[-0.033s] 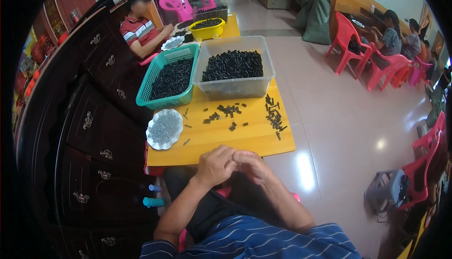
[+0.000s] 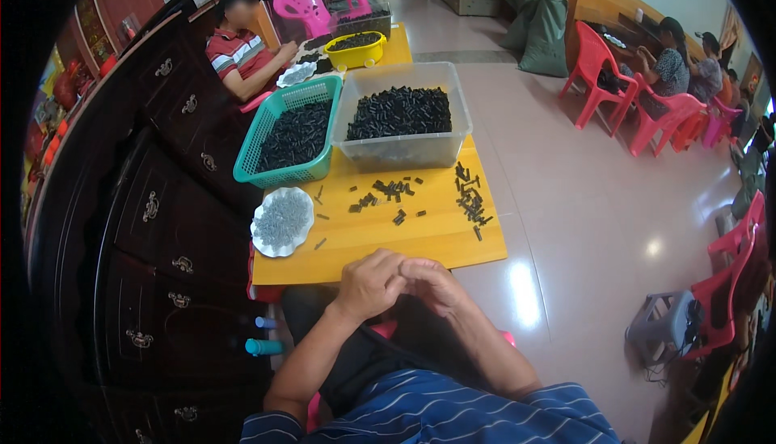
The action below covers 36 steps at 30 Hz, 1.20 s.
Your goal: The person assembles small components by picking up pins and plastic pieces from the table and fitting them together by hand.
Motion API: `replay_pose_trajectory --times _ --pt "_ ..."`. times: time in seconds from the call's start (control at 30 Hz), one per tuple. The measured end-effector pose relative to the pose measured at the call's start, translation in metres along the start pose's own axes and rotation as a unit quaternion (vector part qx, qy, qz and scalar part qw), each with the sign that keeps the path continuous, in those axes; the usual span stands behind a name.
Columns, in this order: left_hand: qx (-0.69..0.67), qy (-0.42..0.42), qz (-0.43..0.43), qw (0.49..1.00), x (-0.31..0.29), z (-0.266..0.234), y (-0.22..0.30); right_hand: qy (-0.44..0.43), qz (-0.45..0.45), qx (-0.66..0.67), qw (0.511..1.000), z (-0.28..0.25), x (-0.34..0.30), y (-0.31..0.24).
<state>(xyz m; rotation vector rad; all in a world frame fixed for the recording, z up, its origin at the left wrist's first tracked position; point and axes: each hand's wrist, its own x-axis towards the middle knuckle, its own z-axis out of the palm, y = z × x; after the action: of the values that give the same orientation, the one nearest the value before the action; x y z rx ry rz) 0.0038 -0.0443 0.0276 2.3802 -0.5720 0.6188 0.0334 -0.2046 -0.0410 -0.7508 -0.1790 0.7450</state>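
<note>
At the near edge of the yellow wooden table (image 2: pixel 380 242), my left hand (image 2: pixel 369 284) and my right hand (image 2: pixel 434 286) meet with their fingertips together. Both are closed in a pinch, and whatever they hold is hidden by the fingers. Small black cylindrical pieces (image 2: pixel 393 189) lie loose beyond my hands, with a second scatter of black pieces (image 2: pixel 471 200) along the right edge. To the left, a white scalloped plate (image 2: pixel 257 238) carries a heap of small clear parts (image 2: pixel 283 216).
A clear plastic bin (image 2: pixel 384 153) and a green basket (image 2: pixel 283 177), both filled with black pieces, stand behind. Farther back are a yellow basin (image 2: pixel 347 58) and a seated person (image 2: pixel 242 52). Dark drawers (image 2: pixel 174 226) line the left; a grey stool (image 2: pixel 659 323) stands right.
</note>
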Motion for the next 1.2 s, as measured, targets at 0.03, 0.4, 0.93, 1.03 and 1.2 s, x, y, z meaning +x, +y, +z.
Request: replay_pose_trajectory --times 0.03,0.4,0.93,1.03,1.2 --pt "-0.005 0.005 0.006 1.000 0.001 -0.001 0.001 0.000 0.000 0.000 1.000 -0.001 0.000 0.001" --pt "-0.001 0.023 0.034 0.999 -0.001 0.001 -0.004 -0.017 -0.008 -0.004 1.000 -0.002 0.000 0.001" --pt "-0.053 0.034 -0.032 0.998 -0.001 0.000 -0.006 -0.015 -0.024 0.073 0.997 -0.003 0.004 0.004" --pt "-0.052 0.040 -0.023 0.998 -0.003 0.002 -0.009 -0.009 -0.023 0.067 0.997 -0.002 0.003 0.005" --pt "-0.064 0.015 -0.024 0.998 -0.003 0.001 -0.008 0.006 -0.034 0.057 0.998 0.000 0.000 0.003"
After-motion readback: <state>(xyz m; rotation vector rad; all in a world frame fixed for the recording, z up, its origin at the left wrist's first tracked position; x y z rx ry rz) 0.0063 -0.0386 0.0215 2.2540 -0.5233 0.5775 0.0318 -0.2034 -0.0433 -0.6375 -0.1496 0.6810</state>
